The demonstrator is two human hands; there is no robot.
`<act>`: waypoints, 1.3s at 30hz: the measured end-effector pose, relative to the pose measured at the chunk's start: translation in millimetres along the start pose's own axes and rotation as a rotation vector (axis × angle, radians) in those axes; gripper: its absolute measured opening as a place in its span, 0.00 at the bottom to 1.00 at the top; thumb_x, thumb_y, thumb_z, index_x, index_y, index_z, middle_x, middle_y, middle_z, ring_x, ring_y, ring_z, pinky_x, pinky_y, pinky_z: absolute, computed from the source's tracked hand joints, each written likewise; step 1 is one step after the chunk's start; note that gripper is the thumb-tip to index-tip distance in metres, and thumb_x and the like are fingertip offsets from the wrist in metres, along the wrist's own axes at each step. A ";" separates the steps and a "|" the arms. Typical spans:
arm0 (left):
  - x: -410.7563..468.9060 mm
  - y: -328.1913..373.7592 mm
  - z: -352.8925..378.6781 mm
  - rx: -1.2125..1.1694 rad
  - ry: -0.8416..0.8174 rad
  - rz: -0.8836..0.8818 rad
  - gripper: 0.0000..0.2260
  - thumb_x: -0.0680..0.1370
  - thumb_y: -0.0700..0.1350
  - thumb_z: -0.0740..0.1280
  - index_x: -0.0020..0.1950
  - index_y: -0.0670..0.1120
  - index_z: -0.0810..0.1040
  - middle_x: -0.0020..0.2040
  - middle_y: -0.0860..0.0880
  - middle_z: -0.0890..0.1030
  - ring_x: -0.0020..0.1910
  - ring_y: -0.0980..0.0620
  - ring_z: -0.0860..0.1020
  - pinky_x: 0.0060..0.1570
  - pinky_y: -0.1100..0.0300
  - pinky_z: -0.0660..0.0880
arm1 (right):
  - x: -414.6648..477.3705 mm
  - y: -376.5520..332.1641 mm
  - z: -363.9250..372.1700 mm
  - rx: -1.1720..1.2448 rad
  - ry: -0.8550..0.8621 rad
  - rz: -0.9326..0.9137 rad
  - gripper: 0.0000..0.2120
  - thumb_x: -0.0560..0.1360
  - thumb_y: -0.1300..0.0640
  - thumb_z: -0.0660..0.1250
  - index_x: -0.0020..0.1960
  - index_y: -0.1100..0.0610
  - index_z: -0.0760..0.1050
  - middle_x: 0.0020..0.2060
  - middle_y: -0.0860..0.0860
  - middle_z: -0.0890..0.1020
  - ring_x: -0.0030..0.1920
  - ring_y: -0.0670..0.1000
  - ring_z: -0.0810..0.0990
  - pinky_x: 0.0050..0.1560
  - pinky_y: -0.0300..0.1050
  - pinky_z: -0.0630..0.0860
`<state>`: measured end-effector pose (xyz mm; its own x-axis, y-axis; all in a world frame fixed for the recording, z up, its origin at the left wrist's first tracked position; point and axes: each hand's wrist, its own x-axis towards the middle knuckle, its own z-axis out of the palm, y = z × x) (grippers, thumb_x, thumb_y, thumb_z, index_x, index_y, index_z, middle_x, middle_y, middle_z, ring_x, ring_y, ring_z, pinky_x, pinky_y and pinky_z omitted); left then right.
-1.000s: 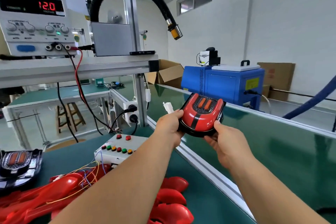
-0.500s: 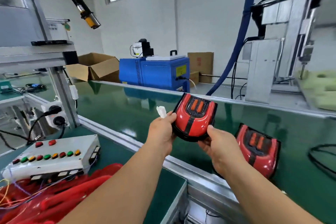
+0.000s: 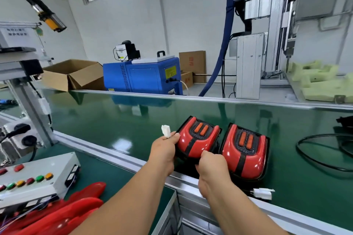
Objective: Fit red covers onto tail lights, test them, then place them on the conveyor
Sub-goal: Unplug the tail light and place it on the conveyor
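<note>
Both my hands hold one red-covered tail light (image 3: 197, 140) low over the near side of the green conveyor belt (image 3: 122, 120). My left hand (image 3: 164, 149) grips its left edge, and a white plug connector (image 3: 165, 131) sticks up beside my thumb. My right hand (image 3: 212, 166) grips the near edge. Whether the light touches the belt I cannot tell. A second red tail light (image 3: 245, 152) lies on the belt right beside it, its own white connector (image 3: 262, 193) lying on the near rail.
A white test box with coloured buttons (image 3: 36, 175) sits on the bench at left, with loose red covers (image 3: 72, 210) below it. A black cable loop (image 3: 324, 150) lies on the belt at right. Behind the belt stand a blue machine (image 3: 143, 76) and cardboard boxes (image 3: 72, 74).
My hands have carried the tail light rightward and down, from in front of me to just over the belt, next to the light lying there. My view swung right with it.
</note>
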<state>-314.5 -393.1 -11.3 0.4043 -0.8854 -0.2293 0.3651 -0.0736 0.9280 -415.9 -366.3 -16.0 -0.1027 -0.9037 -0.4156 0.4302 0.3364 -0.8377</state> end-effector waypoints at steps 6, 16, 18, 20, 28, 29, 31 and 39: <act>5.9 -13.4 5.0 0.058 -0.050 -0.014 0.03 0.79 0.40 0.67 0.49 0.43 0.81 0.39 0.46 0.84 0.35 0.50 0.81 0.36 0.56 0.79 | -2.3 8.3 -3.3 0.130 0.082 0.011 0.07 0.77 0.64 0.60 0.55 0.59 0.71 0.45 0.55 0.72 0.36 0.49 0.68 0.47 0.48 0.67; 9.1 4.9 -2.6 0.721 -0.089 -0.030 0.09 0.79 0.54 0.67 0.48 0.48 0.78 0.45 0.48 0.76 0.40 0.53 0.73 0.42 0.57 0.75 | -1.4 8.3 -24.1 0.310 0.013 0.063 0.11 0.78 0.67 0.64 0.60 0.67 0.72 0.66 0.58 0.72 0.65 0.53 0.71 0.64 0.44 0.64; 12.8 27.8 -6.0 1.035 -0.117 -0.059 0.16 0.78 0.57 0.66 0.60 0.49 0.76 0.52 0.48 0.75 0.48 0.49 0.74 0.46 0.56 0.72 | -1.6 10.2 -26.2 0.322 0.004 0.035 0.13 0.78 0.67 0.64 0.62 0.68 0.71 0.64 0.57 0.73 0.64 0.53 0.71 0.69 0.47 0.62; 16.2 49.8 -6.7 1.469 -0.123 0.011 0.22 0.78 0.59 0.64 0.66 0.46 0.75 0.60 0.46 0.76 0.57 0.45 0.74 0.55 0.55 0.71 | 0.5 12.3 -31.3 0.303 -0.041 0.022 0.07 0.79 0.66 0.64 0.56 0.66 0.73 0.58 0.55 0.74 0.59 0.52 0.70 0.70 0.48 0.63; 3.9 75.6 -10.1 1.721 -0.464 -0.008 0.12 0.76 0.38 0.69 0.53 0.52 0.84 0.43 0.56 0.82 0.38 0.56 0.78 0.40 0.67 0.76 | 5.3 21.2 -39.6 0.248 -0.082 -0.033 0.23 0.78 0.68 0.63 0.71 0.70 0.62 0.72 0.59 0.66 0.73 0.56 0.64 0.75 0.54 0.58; 0.9 69.4 -10.1 1.801 -0.506 0.003 0.13 0.75 0.38 0.70 0.55 0.53 0.84 0.45 0.57 0.83 0.42 0.54 0.80 0.41 0.67 0.75 | 5.4 21.9 -39.9 0.233 -0.094 -0.045 0.21 0.78 0.69 0.62 0.69 0.70 0.64 0.72 0.60 0.67 0.73 0.56 0.64 0.75 0.54 0.57; -0.1 51.7 -13.0 1.851 -0.541 0.020 0.17 0.74 0.37 0.69 0.59 0.52 0.82 0.55 0.55 0.83 0.50 0.52 0.80 0.46 0.65 0.73 | 6.0 23.6 -42.0 0.153 -0.140 -0.067 0.08 0.78 0.71 0.61 0.57 0.70 0.71 0.68 0.62 0.70 0.68 0.57 0.68 0.74 0.53 0.59; -20.9 15.5 -23.3 1.794 -0.509 0.269 0.18 0.75 0.33 0.57 0.59 0.45 0.80 0.54 0.44 0.80 0.51 0.41 0.76 0.53 0.55 0.75 | -5.3 23.9 -43.9 -0.081 -0.146 -0.156 0.19 0.77 0.72 0.60 0.67 0.74 0.63 0.68 0.66 0.68 0.69 0.60 0.67 0.74 0.55 0.59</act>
<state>-297.8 -365.1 1.0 -0.0828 -0.9620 -0.2602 -0.9860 0.0411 0.1617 -444.5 -341.9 -49.3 -0.0294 -0.9733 -0.2277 0.3452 0.2039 -0.9161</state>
